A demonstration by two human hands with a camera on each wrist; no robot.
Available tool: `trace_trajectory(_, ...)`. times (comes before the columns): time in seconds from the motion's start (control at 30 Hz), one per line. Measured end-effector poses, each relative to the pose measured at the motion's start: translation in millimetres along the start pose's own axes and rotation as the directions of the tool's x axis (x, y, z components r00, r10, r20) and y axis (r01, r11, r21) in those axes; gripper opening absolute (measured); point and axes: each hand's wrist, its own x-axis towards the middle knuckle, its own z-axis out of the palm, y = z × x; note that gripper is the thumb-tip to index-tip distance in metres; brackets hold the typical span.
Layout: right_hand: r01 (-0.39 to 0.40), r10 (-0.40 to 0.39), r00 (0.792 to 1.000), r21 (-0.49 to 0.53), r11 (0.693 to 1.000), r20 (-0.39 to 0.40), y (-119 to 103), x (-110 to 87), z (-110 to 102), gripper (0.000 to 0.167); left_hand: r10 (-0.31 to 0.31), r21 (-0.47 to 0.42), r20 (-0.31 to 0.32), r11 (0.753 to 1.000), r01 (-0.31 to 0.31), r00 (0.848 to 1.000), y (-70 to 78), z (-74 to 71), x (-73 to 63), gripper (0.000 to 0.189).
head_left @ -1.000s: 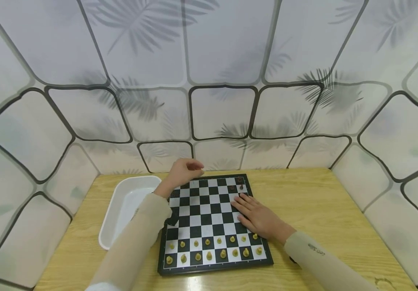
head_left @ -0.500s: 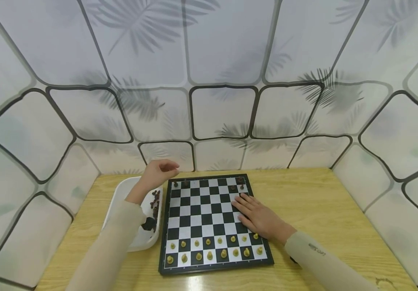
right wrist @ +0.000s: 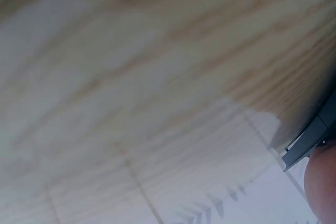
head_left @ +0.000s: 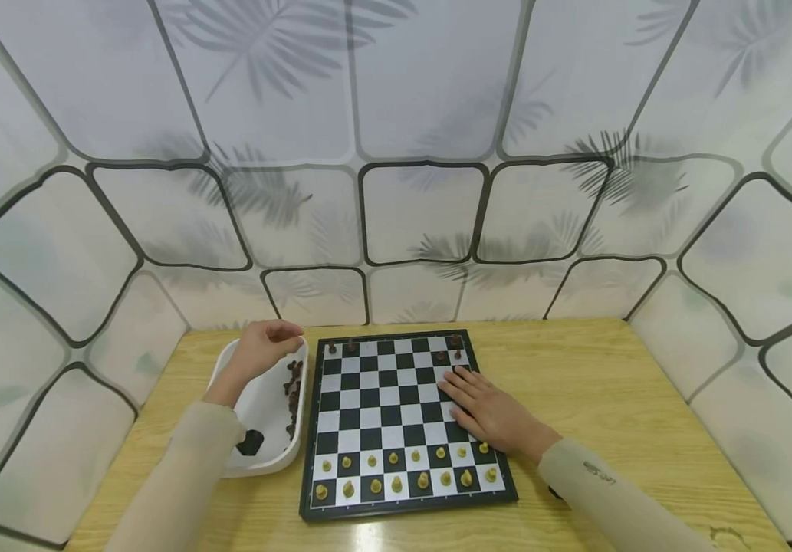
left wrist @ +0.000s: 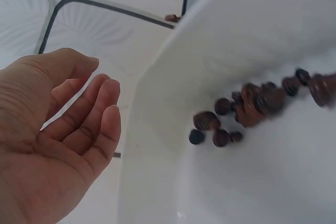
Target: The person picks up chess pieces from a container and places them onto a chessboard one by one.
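Note:
My left hand (head_left: 261,351) hovers over the far end of a white plastic tray (head_left: 262,469). In the left wrist view that hand (left wrist: 73,129) holds nothing, its fingers loosely bent. Dark brown chess pieces (left wrist: 252,103) lie heaped along the tray's right side. My right hand (head_left: 492,414) rests flat on the right edge of a chessboard (head_left: 390,395), fingers straight. Two dark pieces (head_left: 350,347) stand in the board's far left corner, and several dark pieces (head_left: 456,343) stand at its far right. Two rows of yellow chess pieces (head_left: 396,483) fill the near side.
The tray and board stand side by side on a light wooden table (head_left: 575,368). A patterned wall covering (head_left: 423,215) rises behind the table and along both sides. In the right wrist view, mostly blurred wood grain (right wrist: 131,77) shows.
My left hand has moved left and nearer, from above the board's far left corner to over the tray, uncovering the two dark pieces there. My right hand has stayed in place.

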Motion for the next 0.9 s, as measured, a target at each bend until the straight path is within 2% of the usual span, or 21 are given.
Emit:
trace_trajectory(0.27,-0.01,0.01,1.0,0.012,1.0,0.006,0,-0.1,-1,0.059,-0.054,0.052,-0.014,0.997,0.055,0.998,-22.8,-0.4,-5.7,0.023)
trace_trajectory(0.53,-0.01,0.01,1.0,0.006,1.0,-0.001,2,-0.1,1,0.06,-0.116,0.1,0.008,0.988,0.115,0.993,-33.3,0.9,-10.3,0.028)
trace_trajectory(0.9,-0.007,0.007,1.0,0.006,1.0,0.011,2,0.8,3,0.06,-0.157,0.057,0.088,0.987,0.153,0.984,-52.5,6.7,-10.7,0.029)
